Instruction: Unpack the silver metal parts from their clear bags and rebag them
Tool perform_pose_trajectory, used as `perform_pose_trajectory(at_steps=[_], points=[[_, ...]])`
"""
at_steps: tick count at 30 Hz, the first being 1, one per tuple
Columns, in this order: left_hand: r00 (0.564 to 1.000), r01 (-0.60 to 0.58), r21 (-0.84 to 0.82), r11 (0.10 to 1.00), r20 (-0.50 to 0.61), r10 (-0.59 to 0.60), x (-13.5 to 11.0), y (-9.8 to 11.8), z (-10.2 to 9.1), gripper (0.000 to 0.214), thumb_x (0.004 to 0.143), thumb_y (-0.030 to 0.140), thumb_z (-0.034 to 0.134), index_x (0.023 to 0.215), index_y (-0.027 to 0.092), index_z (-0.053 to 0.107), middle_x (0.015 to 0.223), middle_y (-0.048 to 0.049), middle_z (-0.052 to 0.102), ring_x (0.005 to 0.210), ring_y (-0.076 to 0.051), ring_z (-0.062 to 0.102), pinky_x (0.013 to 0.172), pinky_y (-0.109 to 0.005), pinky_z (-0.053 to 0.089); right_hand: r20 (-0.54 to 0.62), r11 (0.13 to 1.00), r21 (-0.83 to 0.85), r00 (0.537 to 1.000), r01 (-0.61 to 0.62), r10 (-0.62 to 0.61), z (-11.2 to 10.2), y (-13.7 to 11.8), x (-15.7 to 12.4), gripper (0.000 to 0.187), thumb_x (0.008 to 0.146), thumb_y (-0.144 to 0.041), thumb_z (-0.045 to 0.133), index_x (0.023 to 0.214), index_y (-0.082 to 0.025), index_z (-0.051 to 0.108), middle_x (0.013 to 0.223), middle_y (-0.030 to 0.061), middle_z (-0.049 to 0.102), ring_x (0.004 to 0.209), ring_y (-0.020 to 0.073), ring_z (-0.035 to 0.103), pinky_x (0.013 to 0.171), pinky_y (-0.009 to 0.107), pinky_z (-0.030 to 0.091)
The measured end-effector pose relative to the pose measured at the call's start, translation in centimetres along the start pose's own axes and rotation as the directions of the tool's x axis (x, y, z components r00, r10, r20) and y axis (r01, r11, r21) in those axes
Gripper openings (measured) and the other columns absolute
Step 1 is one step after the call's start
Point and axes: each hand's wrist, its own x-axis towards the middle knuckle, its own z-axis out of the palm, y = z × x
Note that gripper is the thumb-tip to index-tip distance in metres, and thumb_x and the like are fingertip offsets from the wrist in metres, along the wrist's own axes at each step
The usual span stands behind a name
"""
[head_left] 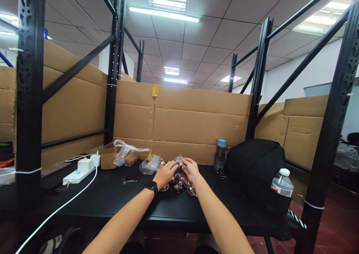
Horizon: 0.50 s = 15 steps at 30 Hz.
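Black table [117, 205], one. On it: shiny metal discs [178, 187], piled; left hand [166, 174] and right hand [191, 169] at the pile, fingertips near clear plastic [178, 158]. Black watch [152, 186], left wrist. Leftward: white power strip [77, 176]. Rightward: blue-capped bottle [221, 155], black bag [249, 172].

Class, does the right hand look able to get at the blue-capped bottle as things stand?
Probably yes: nothing visible stands between the right hand and the bottle, and the black bag sits on the bottle's other side.
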Motion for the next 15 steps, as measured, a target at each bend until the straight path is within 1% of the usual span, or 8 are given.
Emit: perform_pose_trajectory(at_steps=[3, 6, 8, 10, 12, 13, 14, 15], points=[[0.990, 0.096, 0.029, 0.995, 0.097, -0.099, 0.2, -1.0, -0.6, 0.032, 0.094, 0.013, 0.045, 0.118, 0.027, 0.063, 0.124, -0.0077, 0.064, 0.119, -0.026, 0.054, 0.103, -0.045, 0.033, -0.028, 0.998, -0.039, 0.999, -0.042, 0.041, 0.1, 0.3, -0.8, 0.021, 0.067, -0.028, 0.072, 0.085, -0.019, 0.065, 0.084, 0.0067, 0.073, 0.070, 0.0168, 0.068, 0.057, 0.023, 0.047], [0.971, 0.203, 0.045, 0.978, 0.124, -0.207, 0.0, -2.6, -0.9, 0.030, 0.093, 0.011, 0.044, 0.109, 0.022, 0.067, 0.117, -0.0124, 0.066, 0.117, -0.028, 0.054, 0.103, -0.048, 0.033, -0.062, 0.994, -0.103, 0.998, -0.038, 0.032, -0.1, 0.3, -1.5, 0.023, 0.061, -0.024, 0.073, 0.082, -0.019, 0.067, 0.083, 0.0053, 0.071, 0.075, 0.0175, 0.064, 0.058, 0.023, 0.043], [0.956, 0.258, 0.042, 0.965, 0.133, -0.261, -0.2, -3.7, -1.0, 0.028, 0.088, 0.009, 0.050, 0.106, 0.019, 0.069, 0.117, -0.0148, 0.066, 0.117, -0.030, 0.055, 0.102, -0.051, 0.034, -0.070, 0.991, -0.130, 0.998, -0.006, -0.004, -0.3, -0.5, -2.0, 0.023, 0.057, -0.021, 0.073, 0.079, -0.018, 0.067, 0.085, 0.0050, 0.071, 0.080, 0.0180, 0.062, 0.060, 0.023, 0.041], [0.944, 0.296, 0.029, 0.955, 0.145, -0.297, 0.2, -4.3, -1.9, 0.033, 0.082, 0.011, 0.058, 0.112, 0.021, 0.067, 0.127, -0.0144, 0.062, 0.121, -0.032, 0.053, 0.102, -0.052, 0.036, -0.063, 0.991, -0.131, 0.997, 0.034, -0.043, -0.8, -2.5, -2.9, 0.025, 0.057, -0.021, 0.074, 0.081, -0.018, 0.067, 0.088, 0.0047, 0.070, 0.084, 0.0182, 0.062, 0.062, 0.023, 0.042], [0.944, 0.319, -0.038, 0.947, 0.103, -0.314, 1.0, -4.0, -4.7, 0.046, 0.080, 0.015, 0.060, 0.126, 0.025, 0.061, 0.141, -0.0112, 0.054, 0.130, -0.031, 0.047, 0.101, -0.051, 0.040, -0.031, 0.994, -0.086, 0.997, 0.073, -0.076, -1.4, -6.0, -4.8, 0.029, 0.061, -0.027, 0.074, 0.088, -0.020, 0.067, 0.092, 0.0033, 0.069, 0.084, 0.0176, 0.062, 0.064, 0.024, 0.043], [0.934, 0.352, -0.182, 0.918, 0.003, -0.357, 1.5, -3.3, -7.0, 0.049, 0.081, 0.016, 0.059, 0.129, 0.025, 0.058, 0.142, -0.0106, 0.052, 0.131, -0.030, 0.047, 0.102, -0.050, 0.041, 0.021, 0.996, 0.025, 0.996, 0.088, -0.088, -1.9, -8.3, -6.2, 0.032, 0.063, -0.031, 0.075, 0.093, -0.021, 0.067, 0.094, 0.0037, 0.069, 0.083, 0.0182, 0.063, 0.066, 0.026, 0.046], [0.904, 0.343, -0.335, 0.877, -0.135, -0.405, 2.0, -2.3, -9.9, 0.049, 0.083, 0.018, 0.058, 0.131, 0.024, 0.056, 0.141, -0.0105, 0.053, 0.131, -0.029, 0.048, 0.103, -0.049, 0.042, 0.095, 0.984, 0.129, 0.986, 0.121, -0.133, -2.5, -10.8, -8.1, 0.033, 0.066, -0.035, 0.075, 0.096, -0.022, 0.067, 0.098, 0.0042, 0.069, 0.085, 0.0190, 0.064, 0.068, 0.028, 0.048], [0.862, 0.263, -0.470, 0.843, -0.277, -0.424, 2.2, -1.0, -13.4, 0.049, 0.085, 0.020, 0.057, 0.135, 0.024, 0.052, 0.138, -0.0102, 0.054, 0.129, -0.027, 0.050, 0.105, -0.048, 0.042, 0.160, 0.958, 0.199, 0.958, 0.205, -0.238, -3.3, -13.4, -10.1, 0.032, 0.071, -0.038, 0.074, 0.100, -0.024, 0.067, 0.103, 0.0045, 0.069, 0.089, 0.0197, 0.065, 0.070, 0.029, 0.050]])
